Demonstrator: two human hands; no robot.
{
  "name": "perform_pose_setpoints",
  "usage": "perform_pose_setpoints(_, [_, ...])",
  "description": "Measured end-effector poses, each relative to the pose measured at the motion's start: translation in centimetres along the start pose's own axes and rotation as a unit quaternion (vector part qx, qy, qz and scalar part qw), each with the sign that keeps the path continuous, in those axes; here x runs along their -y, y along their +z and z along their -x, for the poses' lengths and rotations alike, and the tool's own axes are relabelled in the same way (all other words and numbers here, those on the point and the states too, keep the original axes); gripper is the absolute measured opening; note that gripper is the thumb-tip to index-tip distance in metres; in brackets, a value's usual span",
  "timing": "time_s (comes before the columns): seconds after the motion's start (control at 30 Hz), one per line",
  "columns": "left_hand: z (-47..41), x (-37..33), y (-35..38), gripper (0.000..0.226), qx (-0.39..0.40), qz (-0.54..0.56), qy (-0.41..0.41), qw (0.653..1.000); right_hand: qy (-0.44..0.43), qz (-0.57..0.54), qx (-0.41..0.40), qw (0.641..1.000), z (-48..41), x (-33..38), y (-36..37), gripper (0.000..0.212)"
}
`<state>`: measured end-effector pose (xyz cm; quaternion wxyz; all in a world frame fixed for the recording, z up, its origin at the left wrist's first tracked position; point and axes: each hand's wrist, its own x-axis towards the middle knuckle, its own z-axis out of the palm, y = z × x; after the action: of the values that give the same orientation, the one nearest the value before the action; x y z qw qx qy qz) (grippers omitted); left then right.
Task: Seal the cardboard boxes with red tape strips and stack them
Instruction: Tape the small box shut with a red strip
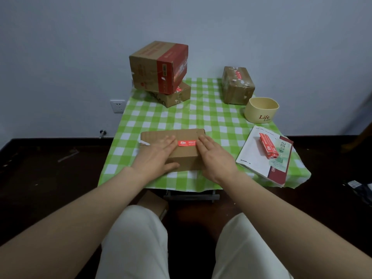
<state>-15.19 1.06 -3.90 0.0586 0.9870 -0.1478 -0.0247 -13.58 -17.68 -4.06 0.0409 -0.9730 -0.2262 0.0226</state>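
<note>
A flat cardboard box lies near the front of the small table, with a red tape strip stuck across its top. My left hand rests flat on the box left of the strip, fingers spread, thumb over the front side. My right hand lies flat on the box's right end, fingertips touching the strip. At the back left a taped box sits tilted on a flatter box. Another box stands at the back right. A bunch of red tape strips lies on a booklet.
The table wears a green checked cloth. A beige cup marked "Life" stands at the right beside the back right box. A further cardboard box sits on the dark floor under the table's front edge. A wall socket is left.
</note>
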Motion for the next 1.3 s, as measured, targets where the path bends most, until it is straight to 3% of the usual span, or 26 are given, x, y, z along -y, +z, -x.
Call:
perform_pose_setpoints(0.1, [-0.6, -0.8, -0.4, 0.086, -0.011, -0.002, -0.014, 1.000, 0.035, -0.017, -0.048, 0.998, -0.3, 1.1, -0.4, 0.075])
perform_pose_setpoints(0.17, [-1.1, -1.6, -0.4, 0.089, -0.011, -0.001, -0.009, 1.000, 0.006, -0.020, -0.036, 0.999, -0.5, 1.9, -0.2, 0.080])
perform_pose_setpoints(0.4, [-0.9, -0.8, -0.4, 0.076, 0.017, -0.009, 0.014, 1.000, -0.025, 0.018, 0.020, 0.999, -0.1, -0.6, -0.7, 0.077])
perform_pose_setpoints(0.6, [-0.3, -0.9, 0.0, 0.077, -0.013, 0.006, 0.004, 1.000, -0.026, 0.014, -0.012, 0.999, -0.4, 0.5, -1.0, 0.076])
perform_pose_setpoints(0.7, [-0.8, -1.7, 0.2, 0.073, -0.015, 0.026, 0.015, 0.999, -0.046, -0.008, 0.009, 0.999, -0.5, 1.4, -0.5, 0.079])
perform_pose_setpoints(0.9, [-0.9, -0.8, -0.5, 0.062, -0.034, 0.033, -0.038, 0.998, -0.004, -0.011, -0.020, 1.000, -0.4, -1.2, -1.6, 0.063])
perform_pose_setpoints(0.97, [-0.8, -0.9, -0.6, 0.070, -0.049, 0.046, -0.045, 0.997, 0.012, -0.014, -0.032, 0.999, -0.3, -1.2, -1.8, 0.068])
perform_pose_setpoints(1.03, [-1.1, -1.5, -0.3, 0.085, -0.032, 0.036, -0.001, 0.999, -0.021, -0.020, -0.001, 1.000, -0.6, 0.0, -1.2, 0.081])
perform_pose_setpoints(1.13, [-1.7, -1.9, 0.2, 0.078, 0.004, 0.012, 0.027, 1.000, -0.050, -0.003, 0.040, 0.998, -0.9, 0.8, -0.3, 0.085])
perform_pose_setpoints(1.3, [-1.2, -0.7, -0.1, 0.076, -0.012, 0.006, 0.012, 1.000, -0.015, 0.028, 0.024, 0.999, -0.3, -0.9, -1.2, 0.079])
